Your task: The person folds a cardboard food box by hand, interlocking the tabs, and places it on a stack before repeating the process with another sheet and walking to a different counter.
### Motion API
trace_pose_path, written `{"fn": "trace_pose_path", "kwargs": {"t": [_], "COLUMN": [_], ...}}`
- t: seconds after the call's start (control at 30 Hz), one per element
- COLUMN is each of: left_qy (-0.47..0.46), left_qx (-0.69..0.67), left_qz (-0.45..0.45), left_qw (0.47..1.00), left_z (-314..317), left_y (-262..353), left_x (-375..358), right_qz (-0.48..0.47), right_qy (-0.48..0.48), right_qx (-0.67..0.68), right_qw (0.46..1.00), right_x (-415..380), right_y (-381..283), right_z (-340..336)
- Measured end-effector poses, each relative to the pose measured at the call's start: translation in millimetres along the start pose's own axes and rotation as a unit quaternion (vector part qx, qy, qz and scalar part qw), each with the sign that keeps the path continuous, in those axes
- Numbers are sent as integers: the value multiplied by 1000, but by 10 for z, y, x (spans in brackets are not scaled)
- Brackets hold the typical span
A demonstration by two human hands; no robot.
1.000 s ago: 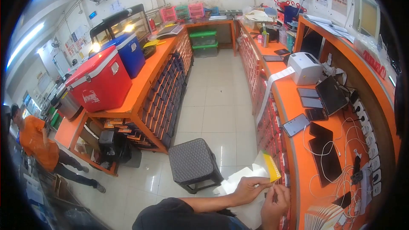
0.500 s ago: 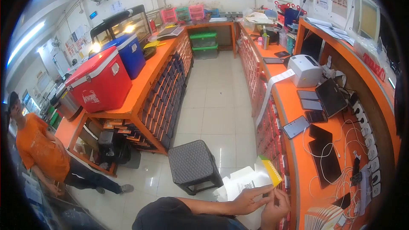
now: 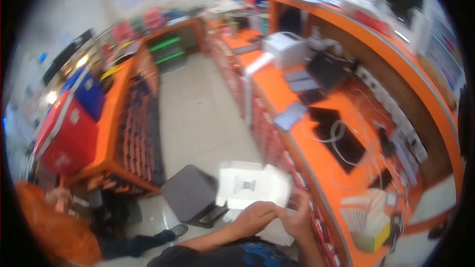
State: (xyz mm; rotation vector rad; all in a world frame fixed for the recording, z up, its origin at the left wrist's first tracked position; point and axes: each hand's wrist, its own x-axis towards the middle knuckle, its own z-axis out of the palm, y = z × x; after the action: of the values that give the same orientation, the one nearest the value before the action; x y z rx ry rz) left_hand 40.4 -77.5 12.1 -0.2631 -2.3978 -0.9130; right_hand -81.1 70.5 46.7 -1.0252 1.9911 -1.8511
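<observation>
The wearer's left hand (image 3: 255,217) and right hand (image 3: 298,215) meet at 6 o'clock in view, fingertips v. close, by the near part of a white card sheet (image 3: 252,185) w/ a printed code on it. Fingers of both look bent inward, but blur hides the tips, so one can't tell if either hand is clamped on the sheet. The sheet lies btwn a dark stool (image 3: 188,193) at 7 & the orange worktop (image 3: 316,178) on the right. On that worktop: a white printer (image 3: 284,49) at 1, a phone (image 3: 290,115) & a dark flat device (image 3: 341,143) at approx. 3 to 4 w/ white cables (image 3: 341,141) over it, & a yellow-and-white pack (image 3: 373,237) at 4. A red cool box (image 3: 69,136) sits at 9; a person in an orange top (image 3: 57,222) is at 8.
</observation>
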Motion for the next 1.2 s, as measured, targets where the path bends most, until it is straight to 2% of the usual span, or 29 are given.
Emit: {"fn": "trace_pose_path", "kwargs": {"t": [0.03, 0.07, 0.13, 0.17, 0.2, 0.23, 0.27, 0.3, 0.33, 0.37, 0.4, 0.43, 0.47, 0.5, 0.53, 0.6, 0.7, 0.83, 0.9, 0.93, 1.0, 1.03, 1.07, 1.13, 1.17, 1.2], "left_qy": [-22, -51, -5, -10, 78, 160, 156, 183, 206, 199, 200, 159, 118, 119, 113, 107, 104, 126, 83, 81, 59, 78, 75, 39, 35, -12], "left_qx": [21, 11, 46, 41, -150, -330, -333, -448, -549, -508, -509, -534, -558, -560, -577, -596, -616, -602, -429, -429, -353, -314, -314, -219, -221, -237], "left_qz": [16, -5, -59, -54, -189, -315, -316, -404, -479, -542, -544, -519, -491, -493, -491, -490, -483, -470, -454, -455, -424, -390, -391, -301, -302, -349], "left_qw": [999, 999, 997, 998, 967, 875, 875, 776, 653, 639, 637, 648, 658, 656, 643, 627, 614, 633, 777, 776, 832, 862, 862, 927, 927, 906], "left_z": [82, 61, 48, 137, 267, 353, 383, 411, 442, 384, 397, 418, 396, 379, 364, 364, 458, 576, 565, 568, 521, 498, 470, 402, 346, 275], "left_y": [-68, -50, 58, -10, -77, -158, -238, -318, -377, -309, -333, -382, -382, -347, -290, -193, -135, -178, -188, -179, -131, -111, -123, -181, -171, -158], "left_x": [-107, -112, -6, -61, -170, -234, -237, -239, -253, -99, -120, -144, -114, -91, -67, -12, -18, -115, -127, -144, -110, -74, -65, -51, -23, 26], "right_qz": [7, 16, -118, -174, -227, -224, -228, -234, -233, -226, -219, -217, -204, -191, -189, -214, -202, -194, -144, -141, -203, -200, -182, -163, -131, -98], "right_qy": [8, 5, -1, -28, -59, -56, -71, -87, -89, -95, -102, -104, -56, -8, -10, -15, -19, -6, 17, 18, -52, -50, -57, -61, -63, -64], "right_qx": [-54, -105, -204, -235, -265, -267, -271, -275, -277, -263, -249, -249, -271, -293, -294, -373, -382, -362, -319, -320, -392, -393, -393, -393, -401, -408], "right_qw": [998, 994, 972, 956, 935, 936, 932, 928, 928, 933, 938, 938, 939, 937, 937, 903, 902, 912, 937, 937, 896, 896, 900, 903, 905, 906], "right_x": [-8, -43, -69, -79, -100, -133, -180, -216, -236, -256, -282, -305, -325, -334, -332, -329, -350, -371, -374, -374, -357, -371, -385, -359, -333, -315], "right_y": [-38, -18, 112, 192, 216, 215, 208, 207, 211, 217, 216, 218, 218, 214, 207, 197, 233, 245, 233, 245, 301, 336, 363, 378, 322, 300], "right_z": [-16, -39, -93, -115, -151, -155, -150, -148, -148, -143, -136, -132, -132, -138, -154, -187, -162, -121, -78, -96, -167, -178, -180, -159, -160, -155]}}
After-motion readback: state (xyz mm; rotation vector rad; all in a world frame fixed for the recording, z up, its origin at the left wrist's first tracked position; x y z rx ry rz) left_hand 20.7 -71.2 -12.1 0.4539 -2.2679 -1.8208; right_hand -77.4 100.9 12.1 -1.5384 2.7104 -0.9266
